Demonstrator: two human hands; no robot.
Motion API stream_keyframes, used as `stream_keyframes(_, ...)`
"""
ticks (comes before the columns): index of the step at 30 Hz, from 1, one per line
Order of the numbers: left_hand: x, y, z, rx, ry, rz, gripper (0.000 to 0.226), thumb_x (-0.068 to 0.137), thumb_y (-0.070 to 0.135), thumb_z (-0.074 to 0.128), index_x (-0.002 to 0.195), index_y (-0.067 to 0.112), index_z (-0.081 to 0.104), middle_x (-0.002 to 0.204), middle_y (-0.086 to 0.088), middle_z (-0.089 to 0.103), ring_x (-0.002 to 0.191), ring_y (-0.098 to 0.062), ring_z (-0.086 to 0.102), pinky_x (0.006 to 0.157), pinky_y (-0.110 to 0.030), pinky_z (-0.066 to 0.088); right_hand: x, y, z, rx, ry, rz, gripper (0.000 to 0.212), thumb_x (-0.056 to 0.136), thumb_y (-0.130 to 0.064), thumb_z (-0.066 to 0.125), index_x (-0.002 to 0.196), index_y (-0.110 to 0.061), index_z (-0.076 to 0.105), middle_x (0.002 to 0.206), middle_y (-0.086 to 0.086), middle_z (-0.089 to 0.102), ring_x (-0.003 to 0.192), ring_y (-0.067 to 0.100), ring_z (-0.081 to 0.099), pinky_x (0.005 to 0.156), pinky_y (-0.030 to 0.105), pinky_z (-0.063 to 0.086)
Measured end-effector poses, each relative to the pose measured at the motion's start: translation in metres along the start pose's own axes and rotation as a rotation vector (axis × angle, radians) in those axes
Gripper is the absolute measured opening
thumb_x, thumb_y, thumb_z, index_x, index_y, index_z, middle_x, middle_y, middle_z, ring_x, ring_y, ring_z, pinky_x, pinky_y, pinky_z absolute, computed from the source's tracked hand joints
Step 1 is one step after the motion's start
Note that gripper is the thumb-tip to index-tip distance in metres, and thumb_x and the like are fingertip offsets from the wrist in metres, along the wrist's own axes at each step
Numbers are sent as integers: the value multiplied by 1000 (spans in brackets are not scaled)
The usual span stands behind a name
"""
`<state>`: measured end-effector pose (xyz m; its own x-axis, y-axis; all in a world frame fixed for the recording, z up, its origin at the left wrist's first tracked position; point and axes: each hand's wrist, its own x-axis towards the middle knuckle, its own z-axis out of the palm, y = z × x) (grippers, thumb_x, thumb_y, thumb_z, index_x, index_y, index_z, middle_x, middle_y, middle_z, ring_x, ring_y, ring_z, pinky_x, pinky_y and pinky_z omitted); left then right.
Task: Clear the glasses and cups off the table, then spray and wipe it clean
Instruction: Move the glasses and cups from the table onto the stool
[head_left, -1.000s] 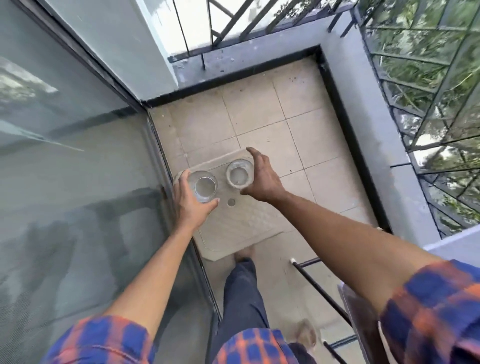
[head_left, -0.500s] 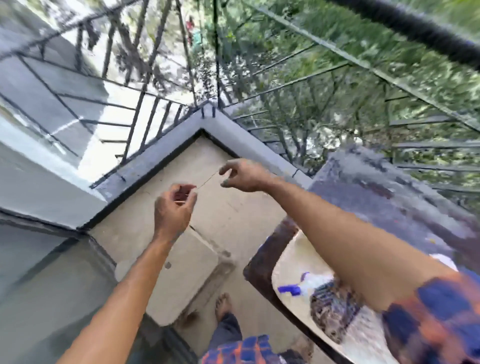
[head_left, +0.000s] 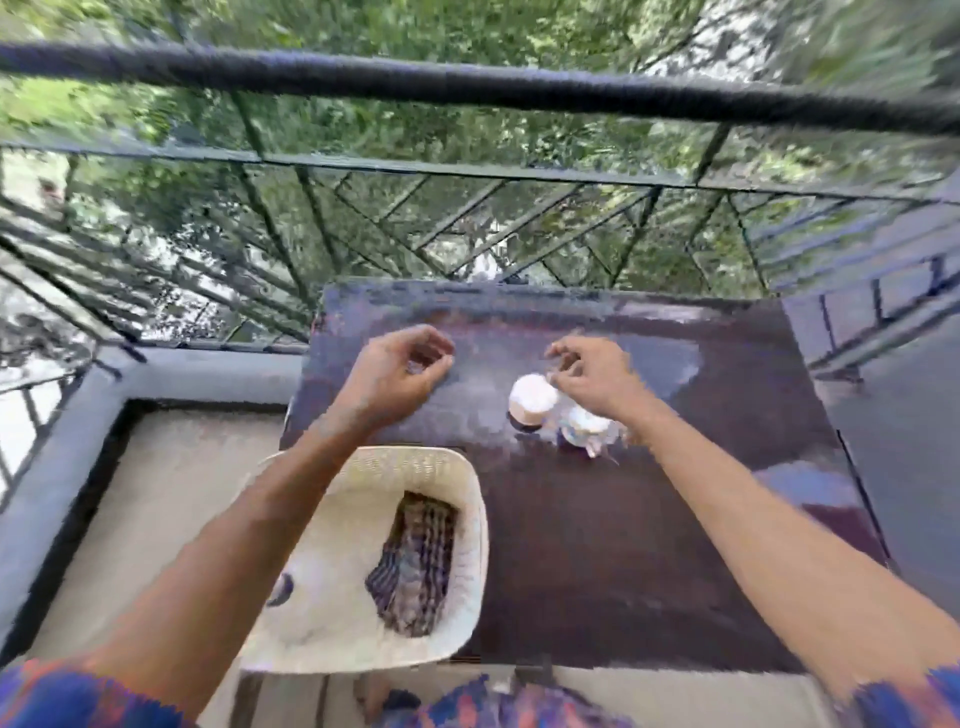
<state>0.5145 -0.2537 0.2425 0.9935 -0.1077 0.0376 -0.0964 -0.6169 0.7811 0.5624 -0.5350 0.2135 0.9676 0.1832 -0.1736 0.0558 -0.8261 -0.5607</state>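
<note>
The frame is motion-blurred. A white cup (head_left: 531, 397) stands on the dark table (head_left: 623, 545) near its middle. Right beside it is a second small cup or glass (head_left: 586, 427), partly under my right wrist. My right hand (head_left: 595, 376) hovers just over and behind the two, fingers loosely curled, fingertips close to the white cup's rim; I cannot tell whether they touch it. My left hand (head_left: 400, 374) hangs over the table's far left part with loosely curled fingers and holds nothing.
A white woven basket (head_left: 467, 519) sits at the table's near left corner with a striped cloth (head_left: 415, 566) inside and a bluish item (head_left: 280, 590) half hidden by my left forearm. A metal railing (head_left: 467, 176) runs right behind the table. Balcony floor lies to the left.
One second ago both hands held glasses low over the floor mat. Now both hands are without them and the view has swung right to the table, where the hands are over its top.
</note>
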Motion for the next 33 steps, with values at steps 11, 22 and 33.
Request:
stream_keyframes(11, 70, -8, 187, 616, -399, -32, 73, 76, 59, 71, 142, 34, 51, 144, -4, 50, 133, -34, 46, 94, -53, 52, -13, 113, 32, -130, -186, 198, 91, 71, -65, 75, 148, -35, 36, 149, -1, 40, 134, 28, 42, 102, 42, 42)
stream_keyframes(22, 82, -21, 197, 487, -293, -208, 61, 71, 45, 79, 120, 24, 48, 120, -7, 55, 108, -34, 58, 85, -44, 52, 3, 122, 59, 83, -36, 184, 50, 74, -45, 75, 116, -28, 56, 112, 4, 62, 101, 28, 61, 81, 35, 49)
stream_keyframes(33, 32, -15, 29, -294, 269, -439, 92, 45, 35, 81, 132, 18, 58, 116, -6, 61, 99, -21, 60, 82, -26, 56, 30, 21, 20, 1356, -199, 234, 50, 65, -6, 71, 113, -20, 64, 93, 3, 66, 85, 20, 63, 76, 38, 53)
